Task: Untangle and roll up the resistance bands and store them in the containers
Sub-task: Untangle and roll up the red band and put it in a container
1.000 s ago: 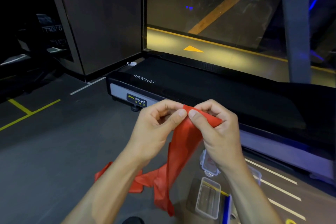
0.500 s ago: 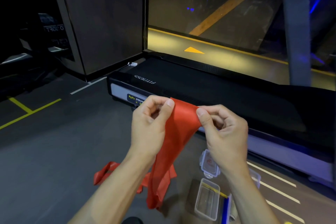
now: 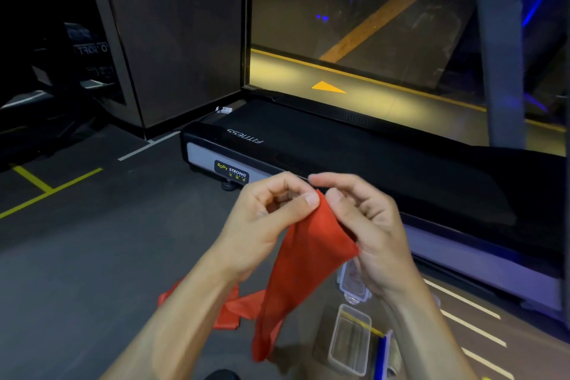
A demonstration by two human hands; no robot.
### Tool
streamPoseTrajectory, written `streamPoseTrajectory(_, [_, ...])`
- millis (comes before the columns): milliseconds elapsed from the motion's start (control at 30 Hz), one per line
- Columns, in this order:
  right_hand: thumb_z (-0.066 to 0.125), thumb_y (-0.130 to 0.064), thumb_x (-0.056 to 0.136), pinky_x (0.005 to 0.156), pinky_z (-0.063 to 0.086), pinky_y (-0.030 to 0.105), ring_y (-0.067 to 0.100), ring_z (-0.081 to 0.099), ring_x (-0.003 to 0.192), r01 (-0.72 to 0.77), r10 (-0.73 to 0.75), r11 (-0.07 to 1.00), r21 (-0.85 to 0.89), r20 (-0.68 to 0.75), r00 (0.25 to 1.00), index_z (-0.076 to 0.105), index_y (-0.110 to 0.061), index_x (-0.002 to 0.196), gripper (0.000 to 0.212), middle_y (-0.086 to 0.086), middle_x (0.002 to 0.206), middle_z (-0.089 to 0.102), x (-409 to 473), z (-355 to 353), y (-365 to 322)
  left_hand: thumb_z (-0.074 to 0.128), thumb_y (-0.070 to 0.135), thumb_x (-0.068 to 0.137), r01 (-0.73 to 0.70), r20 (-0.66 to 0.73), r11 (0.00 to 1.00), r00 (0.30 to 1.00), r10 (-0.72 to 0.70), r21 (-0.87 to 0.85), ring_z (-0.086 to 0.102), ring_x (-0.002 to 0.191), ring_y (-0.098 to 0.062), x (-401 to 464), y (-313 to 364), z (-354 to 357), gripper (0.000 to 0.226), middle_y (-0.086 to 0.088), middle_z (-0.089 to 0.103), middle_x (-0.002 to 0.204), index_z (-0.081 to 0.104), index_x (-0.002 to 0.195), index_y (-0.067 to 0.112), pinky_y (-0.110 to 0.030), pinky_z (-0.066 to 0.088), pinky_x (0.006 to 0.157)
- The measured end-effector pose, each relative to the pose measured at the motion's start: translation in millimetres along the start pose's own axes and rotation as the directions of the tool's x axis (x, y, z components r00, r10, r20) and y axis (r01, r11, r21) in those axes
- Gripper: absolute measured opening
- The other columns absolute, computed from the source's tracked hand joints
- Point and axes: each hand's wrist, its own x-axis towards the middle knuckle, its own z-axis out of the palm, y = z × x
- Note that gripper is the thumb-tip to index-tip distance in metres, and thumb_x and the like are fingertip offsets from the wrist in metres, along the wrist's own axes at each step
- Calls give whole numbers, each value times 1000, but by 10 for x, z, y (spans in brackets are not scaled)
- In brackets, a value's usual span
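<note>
A red resistance band (image 3: 303, 259) hangs from both hands in front of me, and its loose tail lies on the floor below. My left hand (image 3: 265, 222) pinches the band's top corner between thumb and fingers. My right hand (image 3: 367, 231) holds the band's right edge with curled fingers. A clear plastic container (image 3: 350, 339) stands open on the floor at the lower right, with a yellow band across its rim. A second clear container (image 3: 351, 285) lies just beyond it, partly hidden by my right wrist.
A black treadmill (image 3: 354, 157) runs across the floor right behind my hands. A dark pillar (image 3: 172, 34) stands at the back left. A blue band (image 3: 381, 358) lies beside the near container. Yellow and white lines mark the grey floor.
The hands came back together, so the band's top edge, spread wide half a second ago, is now gathered to a narrow point. The band hangs lower toward the right.
</note>
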Motion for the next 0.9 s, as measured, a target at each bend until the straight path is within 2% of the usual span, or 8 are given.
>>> streamPoseTrajectory(100, [62, -30, 95, 72, 49, 30, 33, 58, 76, -30, 29, 1000, 2, 60, 998, 76, -19, 114, 27, 28, 83, 64, 0, -19, 6, 71, 26, 86, 53, 18, 998, 998, -53, -46, 41, 65, -20, -5, -5, -18, 12, -7, 51, 69, 68, 78, 17, -33, 32, 61])
streamPoseTrajectory(200, [62, -25, 95, 82, 50, 41, 45, 65, 88, -55, 49, 997, 54, 108, 993, 75, -13, 113, 25, 29, 97, 70, 0, -46, 20, 73, 27, 85, 127, 40, 986, 992, -124, -107, 35, 72, -31, -14, -24, -42, 24, -18, 45, 77, 64, 85, 5, -40, 27, 63])
streamPoseTrajectory(267, [65, -26, 95, 80, 52, 35, 39, 67, 78, -93, 80, 991, 99, 123, 989, 74, -12, 113, 24, 24, 84, 69, 0, -66, 19, 73, 28, 85, 160, 70, 980, 986, -152, -118, 34, 74, -34, -25, -30, -52, 28, -21, 43, 79, 62, 84, 2, -46, 21, 63])
streamPoseTrajectory(400, [77, -37, 90, 85, 47, 51, 67, 54, 87, -140, 115, 979, 147, 164, 980, 74, -13, 109, 32, 53, 98, 55, 7, -105, 61, 71, 26, 88, 180, 132, 977, 977, -164, -118, 42, 77, -39, -34, -19, -57, 15, -40, 43, 75, 69, 84, 11, -52, 29, 71])
streamPoseTrajectory(500, [83, -41, 83, 71, 54, 34, 45, 56, 78, -147, 121, 977, 152, 165, 979, 75, -16, 100, 31, 44, 87, 60, 25, -114, 66, 69, 26, 89, 196, 172, 975, 969, -175, -109, 46, 81, -41, -37, -34, -66, 12, -38, 51, 80, 71, 86, 14, -48, 36, 68])
streamPoseTrajectory(633, [83, -41, 82, 62, 50, 22, 14, 60, 62, -128, 98, 981, 144, 197, 976, 73, -21, 92, 25, 7, 73, 68, 50, -139, 60, 71, 25, 90, 200, 189, 971, 967, -174, -131, 45, 84, -40, -36, -70, -47, 14, -45, 48, 82, 71, 91, 11, -43, 39, 72])
streamPoseTrajectory(767, [78, -44, 87, 76, 39, 29, 20, 48, 83, 5, -14, 998, 63, 147, 989, 69, -23, 90, 24, 2, 90, 57, 126, -191, 34, 75, 38, 89, 215, 189, 976, 961, -204, -39, 46, 72, -14, -25, -133, -75, 23, -12, 47, 74, 73, 103, 21, -27, 35, 66])
streamPoseTrajectory(900, [76, -35, 89, 98, 49, 43, 22, 59, 113, -29, -33, 936, 349, 169, 985, 66, -23, 92, 17, 2, 109, 63, 228, -211, -45, 69, 11, 93, 239, 311, 947, 902, -299, 215, 65, 92, -11, -33, -243, -166, 20, -2, 73, 98, 70, 113, 7, -27, 52, 88])
